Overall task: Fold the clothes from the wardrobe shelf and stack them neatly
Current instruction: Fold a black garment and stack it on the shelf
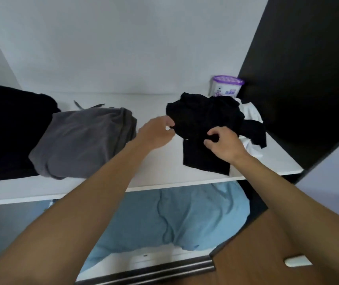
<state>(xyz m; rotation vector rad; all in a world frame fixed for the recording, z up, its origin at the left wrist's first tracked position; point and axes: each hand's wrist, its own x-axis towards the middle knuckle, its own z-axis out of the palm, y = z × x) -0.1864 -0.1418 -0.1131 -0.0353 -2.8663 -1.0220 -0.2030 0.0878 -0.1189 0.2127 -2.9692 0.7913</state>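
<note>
Left hand (156,133) and right hand (225,146) each pinch the crumpled black garment (203,114) near the shelf's (156,161) right edge, likely to spread it.

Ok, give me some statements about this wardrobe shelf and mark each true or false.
1. The left hand and the right hand both grip the crumpled black garment. True.
2. The folded grey fabric garment lies to the right of the black one. False: it lies to its left.
3. The white plastic tub with a purple lid stands at the back right of the white shelf. True.
4. The light blue fabric lies on that same shelf. False: it lies below it.
</note>
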